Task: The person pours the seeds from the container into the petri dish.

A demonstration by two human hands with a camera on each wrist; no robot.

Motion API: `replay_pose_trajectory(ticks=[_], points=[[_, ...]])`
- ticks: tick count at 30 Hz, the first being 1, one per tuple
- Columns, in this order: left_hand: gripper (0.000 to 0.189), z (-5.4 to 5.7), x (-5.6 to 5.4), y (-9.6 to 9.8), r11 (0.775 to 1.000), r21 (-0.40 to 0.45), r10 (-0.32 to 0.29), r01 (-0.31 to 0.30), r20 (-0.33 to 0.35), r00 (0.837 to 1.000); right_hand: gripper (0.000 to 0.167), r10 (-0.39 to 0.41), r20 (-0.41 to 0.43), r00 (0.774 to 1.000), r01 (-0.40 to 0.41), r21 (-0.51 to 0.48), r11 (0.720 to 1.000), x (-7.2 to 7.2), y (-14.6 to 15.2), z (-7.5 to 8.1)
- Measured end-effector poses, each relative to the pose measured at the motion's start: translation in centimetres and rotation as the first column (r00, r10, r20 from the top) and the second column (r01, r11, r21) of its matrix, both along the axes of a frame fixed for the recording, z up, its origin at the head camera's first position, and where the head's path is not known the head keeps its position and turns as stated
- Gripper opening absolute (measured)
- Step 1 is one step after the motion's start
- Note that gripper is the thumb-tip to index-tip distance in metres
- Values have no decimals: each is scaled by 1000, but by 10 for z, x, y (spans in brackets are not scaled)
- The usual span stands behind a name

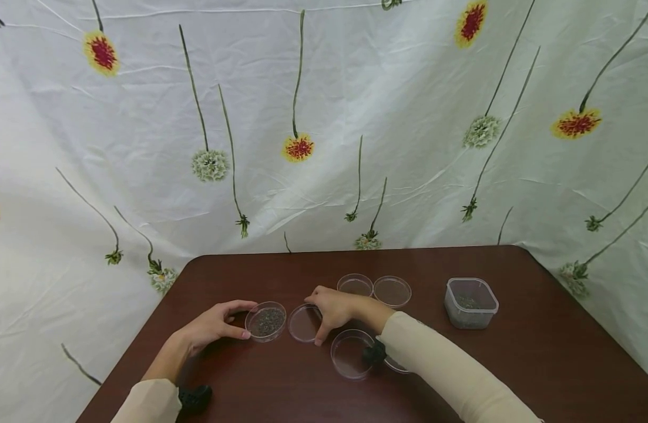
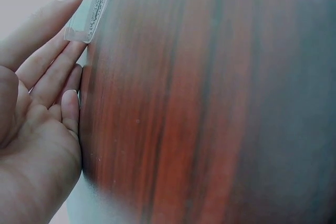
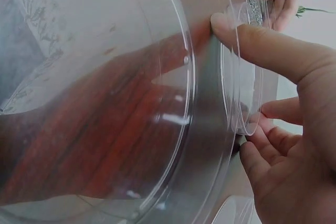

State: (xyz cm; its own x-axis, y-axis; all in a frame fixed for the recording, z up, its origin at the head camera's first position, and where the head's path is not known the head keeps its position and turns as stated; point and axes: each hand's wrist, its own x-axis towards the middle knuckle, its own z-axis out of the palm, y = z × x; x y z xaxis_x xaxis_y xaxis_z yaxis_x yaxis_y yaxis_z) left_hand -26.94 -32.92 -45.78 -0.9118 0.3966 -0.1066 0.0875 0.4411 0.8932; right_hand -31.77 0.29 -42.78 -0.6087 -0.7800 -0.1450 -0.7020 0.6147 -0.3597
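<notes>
A clear round petri dish with dark grey-green granules (image 1: 267, 322) sits at the left of the group. My left hand (image 1: 210, 326) is at its left side, thumb and index fingertips touching the rim, the fingers fairly straight in the left wrist view. Beside it is a second petri dish (image 1: 301, 324), with no granules showing. My right hand (image 1: 336, 308) reaches over from the right and grips this dish by its edge, thumb on the near side and fingers on the far side. In the right wrist view, the thumb (image 3: 252, 40) lies along the rim.
Two shallow clear dishes (image 1: 392, 292) stand behind my right wrist. A larger-looking dish (image 1: 350, 355) lies below my right forearm, and another is partly hidden by the sleeve. A square plastic tub (image 1: 470, 302) of granules stands at the right on the brown table (image 1: 514, 352). A flower-patterned cloth hangs behind.
</notes>
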Motion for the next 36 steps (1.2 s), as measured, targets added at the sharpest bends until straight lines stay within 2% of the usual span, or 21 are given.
replay_pose_trajectory(ticks=[11,17,21,26,31,34,36], points=[[68,2,1,3,1000,0,6,-6,11,1000,95,-2,-10,1000,2,-17,1000,1,-2,1],[68,3,3,3,1000,-14,11,-11,6,1000,97,-1,39,999,4,-81,997,-1,0,2],[67,4,4,4,1000,-24,15,-15,4,1000,99,0,45,999,8,-175,985,-3,-1,2],[67,4,3,4,999,-30,21,-21,3,1000,98,-16,112,994,52,-326,944,-5,-9,1],[68,1,1,3,1000,-18,25,-24,12,1000,96,-9,264,965,138,-477,868,-3,-21,-1],[68,1,0,3,1000,-14,24,-24,17,1000,88,0,317,948,175,-523,834,-2,-27,-1],[69,1,0,3,1000,-15,23,-23,20,1000,84,-8,315,949,182,-528,830,-1,-31,-1]])
